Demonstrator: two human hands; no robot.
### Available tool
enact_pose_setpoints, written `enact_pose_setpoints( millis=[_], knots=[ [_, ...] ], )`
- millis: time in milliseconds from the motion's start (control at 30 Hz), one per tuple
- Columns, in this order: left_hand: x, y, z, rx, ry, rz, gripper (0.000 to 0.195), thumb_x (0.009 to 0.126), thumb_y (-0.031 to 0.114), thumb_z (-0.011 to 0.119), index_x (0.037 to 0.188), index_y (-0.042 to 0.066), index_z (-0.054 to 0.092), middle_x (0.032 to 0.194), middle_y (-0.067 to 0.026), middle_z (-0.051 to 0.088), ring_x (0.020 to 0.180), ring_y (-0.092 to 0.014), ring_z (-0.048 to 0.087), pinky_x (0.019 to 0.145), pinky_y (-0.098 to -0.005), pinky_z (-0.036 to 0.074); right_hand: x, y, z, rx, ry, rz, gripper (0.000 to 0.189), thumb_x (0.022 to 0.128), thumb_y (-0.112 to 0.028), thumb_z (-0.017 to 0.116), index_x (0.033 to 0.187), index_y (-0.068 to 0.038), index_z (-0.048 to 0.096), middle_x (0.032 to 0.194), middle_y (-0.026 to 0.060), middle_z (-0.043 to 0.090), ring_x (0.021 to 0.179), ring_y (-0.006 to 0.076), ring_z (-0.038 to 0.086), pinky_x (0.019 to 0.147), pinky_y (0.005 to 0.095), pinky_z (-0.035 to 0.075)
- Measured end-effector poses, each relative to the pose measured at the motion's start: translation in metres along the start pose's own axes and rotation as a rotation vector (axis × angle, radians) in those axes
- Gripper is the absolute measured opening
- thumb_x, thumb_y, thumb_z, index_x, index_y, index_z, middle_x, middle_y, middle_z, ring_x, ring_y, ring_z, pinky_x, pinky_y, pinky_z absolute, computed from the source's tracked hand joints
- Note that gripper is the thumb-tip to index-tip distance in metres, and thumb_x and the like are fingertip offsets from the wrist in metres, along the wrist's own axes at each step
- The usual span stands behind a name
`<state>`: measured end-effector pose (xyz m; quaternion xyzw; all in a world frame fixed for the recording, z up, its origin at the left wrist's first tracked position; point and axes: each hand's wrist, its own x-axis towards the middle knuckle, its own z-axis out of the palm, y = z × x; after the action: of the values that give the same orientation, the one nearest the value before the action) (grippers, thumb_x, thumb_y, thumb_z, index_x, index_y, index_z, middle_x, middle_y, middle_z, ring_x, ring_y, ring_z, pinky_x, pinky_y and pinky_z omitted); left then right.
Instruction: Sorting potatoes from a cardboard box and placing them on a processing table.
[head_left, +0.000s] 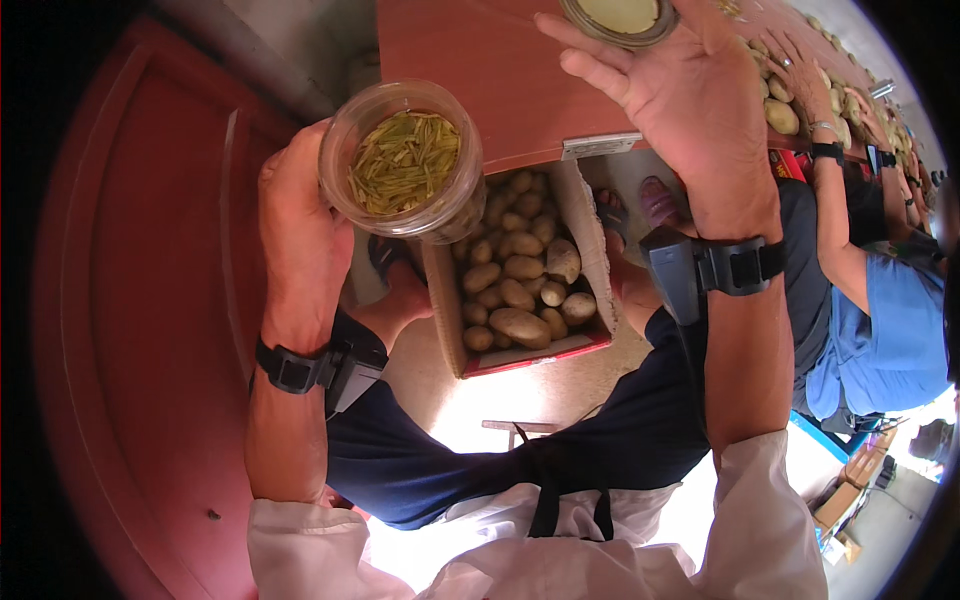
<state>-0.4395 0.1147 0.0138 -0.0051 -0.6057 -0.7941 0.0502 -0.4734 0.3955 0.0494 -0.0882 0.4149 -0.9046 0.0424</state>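
My left hand (300, 202) grips a clear plastic jar (457, 217) by its side. The jar is uncovered and tilted towards me, with green-yellow, leaf-like strips (405, 161) in liquid inside. At the top right, my right hand (675, 97) is turned palm up and holds a round lid (622, 19) with a pale inner face at its fingers; the picture's edge cuts the lid off. Below and between my hands, a cardboard box (448, 315) full of potatoes (521, 328) stands on the floor between my feet.
A red table (480, 75) with a metal hinge (600, 145) lies ahead. Potatoes (781, 118) cover its right part, where another person's hand (806, 82) rests. More people sit along the right. A red door or panel (165, 300) stands close on my left.
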Motion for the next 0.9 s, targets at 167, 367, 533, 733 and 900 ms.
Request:
enact_pose_setpoints(
  millis=[167,367,533,733,900],
  knots=[
    [0.000,0.003,-0.012,0.068,-0.027,0.124,0.026,0.100,0.016,0.051,0.102,-0.002,0.070,0.092,-0.0014,0.066,0.082,-0.008,0.059,0.075,-0.0243,0.048,-0.009,-0.007,0.003,-0.002,-0.175,-0.065,0.054,0.102,-0.039,0.053,0.144,-0.005,0.043,0.138,0.0183,0.055,0.133,0.0493,0.048,0.110,0.0608,0.036],
    [-0.008,0.008,-0.023,0.274,0.013,0.203,0.027,0.101,0.015,0.050,0.113,-0.004,0.066,0.104,-0.0059,0.067,0.096,-0.012,0.062,0.087,-0.0271,0.049,-0.012,-0.008,-0.004,0.072,-0.252,-0.098,0.051,0.104,-0.038,0.050,0.143,-0.006,0.045,0.138,0.0176,0.055,0.129,0.0495,0.051,0.098,0.0574,0.053],
    [-0.007,0.006,-0.043,0.345,0.038,0.271,0.029,0.103,0.015,0.047,0.117,-0.005,0.062,0.112,-0.0083,0.065,0.105,-0.016,0.061,0.095,-0.0295,0.048,-0.014,-0.010,-0.002,0.069,-0.061,-0.107,0.050,0.106,-0.036,0.044,0.142,0.000,0.046,0.133,0.0218,0.058,0.120,0.0492,0.057,0.092,0.0548,0.061],
    [-0.008,0.004,-0.046,0.310,0.040,0.269,0.030,0.103,0.016,0.046,0.119,-0.004,0.062,0.115,-0.0091,0.064,0.109,-0.017,0.060,0.097,-0.0307,0.048,-0.020,-0.008,0.003,-0.025,-0.025,-0.195,0.053,0.107,-0.036,0.041,0.139,0.006,0.046,0.132,0.0273,0.056,0.120,0.0492,0.057,0.091,0.0530,0.063],
    [-0.011,0.004,-0.044,0.195,0.023,0.245,0.031,0.101,0.017,0.049,0.118,-0.004,0.063,0.111,-0.0078,0.065,0.104,-0.015,0.061,0.092,-0.0293,0.049,-0.019,-0.009,-0.002,0.085,-0.062,-0.112,0.052,0.106,-0.035,0.045,0.139,0.005,0.047,0.131,0.0276,0.056,0.120,0.0493,0.057,0.091,0.0539,0.063]
  ],
)
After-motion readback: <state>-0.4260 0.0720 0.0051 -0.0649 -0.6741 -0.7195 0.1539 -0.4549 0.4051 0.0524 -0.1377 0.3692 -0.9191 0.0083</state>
